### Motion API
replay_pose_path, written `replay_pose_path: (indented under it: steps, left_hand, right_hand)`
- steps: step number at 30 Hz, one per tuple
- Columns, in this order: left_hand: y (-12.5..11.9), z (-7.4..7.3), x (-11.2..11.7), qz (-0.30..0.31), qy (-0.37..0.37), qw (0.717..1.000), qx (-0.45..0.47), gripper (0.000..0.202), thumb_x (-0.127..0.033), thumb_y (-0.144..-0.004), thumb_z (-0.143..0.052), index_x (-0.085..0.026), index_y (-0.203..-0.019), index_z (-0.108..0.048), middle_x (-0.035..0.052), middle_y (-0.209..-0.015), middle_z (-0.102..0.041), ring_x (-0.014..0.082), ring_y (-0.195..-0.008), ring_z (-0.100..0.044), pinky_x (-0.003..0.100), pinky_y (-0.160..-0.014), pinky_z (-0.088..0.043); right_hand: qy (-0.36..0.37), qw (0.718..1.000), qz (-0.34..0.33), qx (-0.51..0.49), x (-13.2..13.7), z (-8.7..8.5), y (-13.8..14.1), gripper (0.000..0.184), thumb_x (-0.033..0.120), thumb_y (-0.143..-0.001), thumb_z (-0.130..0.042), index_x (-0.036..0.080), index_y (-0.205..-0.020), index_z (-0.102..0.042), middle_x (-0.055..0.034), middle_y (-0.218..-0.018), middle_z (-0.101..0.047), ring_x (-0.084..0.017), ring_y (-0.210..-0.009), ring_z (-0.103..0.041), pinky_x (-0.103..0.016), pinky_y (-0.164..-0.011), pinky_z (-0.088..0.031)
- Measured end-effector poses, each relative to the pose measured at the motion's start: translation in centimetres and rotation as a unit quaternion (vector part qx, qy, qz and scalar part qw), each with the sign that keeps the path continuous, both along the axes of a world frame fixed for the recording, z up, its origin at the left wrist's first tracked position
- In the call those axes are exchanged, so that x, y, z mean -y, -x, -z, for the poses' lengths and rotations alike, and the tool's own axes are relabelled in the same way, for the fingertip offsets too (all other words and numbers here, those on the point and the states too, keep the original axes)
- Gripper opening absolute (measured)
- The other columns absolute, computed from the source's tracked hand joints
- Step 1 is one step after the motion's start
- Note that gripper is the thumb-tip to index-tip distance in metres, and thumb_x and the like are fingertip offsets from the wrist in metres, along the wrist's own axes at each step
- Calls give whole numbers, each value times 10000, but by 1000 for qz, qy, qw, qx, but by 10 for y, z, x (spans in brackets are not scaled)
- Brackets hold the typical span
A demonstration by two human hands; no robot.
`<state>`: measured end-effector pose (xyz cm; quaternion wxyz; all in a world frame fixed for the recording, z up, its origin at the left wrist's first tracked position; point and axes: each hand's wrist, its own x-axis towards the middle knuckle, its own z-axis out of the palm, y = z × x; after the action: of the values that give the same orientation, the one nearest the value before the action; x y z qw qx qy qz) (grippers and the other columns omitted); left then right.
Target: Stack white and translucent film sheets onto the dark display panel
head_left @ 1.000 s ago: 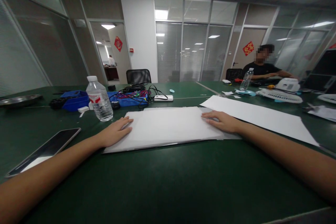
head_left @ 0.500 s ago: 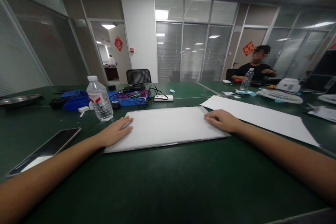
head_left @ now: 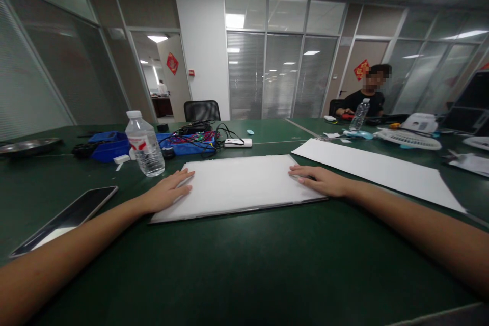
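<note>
A flat white rectangular sheet or panel (head_left: 237,183), dark along its near edge, lies on the green table (head_left: 244,265) in front of me. My left hand (head_left: 168,192) rests on its left end, fingers stretched out and apart. On the right end lies my right hand (head_left: 319,179), its fingers extended flat over the white surface. Neither hand is closed around anything. Beyond my left hand stands a clear plastic water bottle (head_left: 147,147) with a white cap. A phone or tablet (head_left: 69,219) with a dark screen lies beside my left forearm.
A long white sheet (head_left: 374,173) lies right of the panel. Farther back are blue trays (head_left: 191,145) with tangled wires, a white power strip (head_left: 238,142), a metal pan (head_left: 30,146), another bottle (head_left: 359,114) and white fan parts (head_left: 408,138). A person (head_left: 367,102) sits at the far right.
My right hand has slid a little to the left, and the panel's right end has shifted left with it. My left hand is nearly unmoved. The seated person's raised hand has lowered.
</note>
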<state>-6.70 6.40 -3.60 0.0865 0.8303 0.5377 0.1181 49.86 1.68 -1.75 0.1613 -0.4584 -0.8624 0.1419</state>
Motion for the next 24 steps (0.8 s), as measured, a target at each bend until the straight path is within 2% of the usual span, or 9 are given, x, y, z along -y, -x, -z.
replay_pose_path:
  steps: [2,4,8,11,14,20,22,24]
  left_hand:
    - [1,0,-1,-2,1,1000,-4,849,-644,-933,-433,-144,-1619,-424,123,-1719,-254,353,-1594,-235,531,-1292,-218]
    - [1,0,-1,-6,4,1000,-9,828,-597,-930,-440,-125,-1610,-437,126,-1714,-248,348,-1593,-234,523,-1294,-215]
    - [2,-1,-3,-17,10,1000,-14,828,-558,-916,-442,-87,-1597,-448,132,-1707,-258,337,-1593,-230,503,-1297,-209]
    - [3,0,-4,-18,4,1000,-6,835,-590,-908,-444,-88,-1575,-483,126,-1707,-285,337,-1586,-262,487,-1295,-215]
    - [4,2,-4,-19,-5,1000,18,823,-599,-895,-459,-106,-1551,-519,117,-1693,-344,337,-1570,-314,479,-1290,-238]
    - [2,3,-4,-17,-1,999,34,905,-627,-860,-456,-67,-1570,-472,149,-1700,-328,331,-1578,-303,462,-1296,-230]
    - [1,3,-4,-18,-1,1000,23,919,-631,-860,-448,-60,-1580,-457,153,-1705,-309,337,-1583,-285,472,-1300,-218]
    - [0,2,-3,-19,-2,1000,13,924,-635,-866,-437,-57,-1587,-447,153,-1706,-304,338,-1588,-271,475,-1304,-205]
  right_hand:
    - [-6,1000,3,7,0,-1,1,647,644,-1021,-459,291,-1559,-533,-37,-1641,-459,-288,-1517,-426,-528,-1292,-277]
    - [-23,999,35,16,-1,-1,1,680,659,-1013,-463,273,-1570,-520,-52,-1627,-479,-303,-1502,-446,-533,-1282,-299]
    - [-47,993,100,43,-7,1,-5,696,692,-1001,-454,247,-1521,-580,-85,-1563,-556,-334,-1434,-525,-554,-1236,-370]
    - [-37,995,76,44,-10,4,-8,707,702,-999,-452,218,-1488,-615,-95,-1588,-528,-325,-1456,-501,-522,-1254,-348]
    - [-22,997,60,37,-11,8,-9,746,719,-984,-476,205,-1513,-590,-101,-1633,-466,-324,-1496,-450,-506,-1279,-306]
    - [4,999,41,28,-13,12,-14,741,707,-996,-457,263,-1587,-497,-45,-1679,-396,-304,-1558,-350,-501,-1308,-239]
    - [-16,997,53,50,-18,12,-21,718,694,-1011,-419,274,-1589,-493,-28,-1674,-409,-281,-1551,-367,-467,-1303,-261]
    - [-55,991,95,79,-26,11,-33,713,684,-1009,-417,272,-1584,-498,-30,-1662,-435,-273,-1537,-392,-443,-1293,-285]
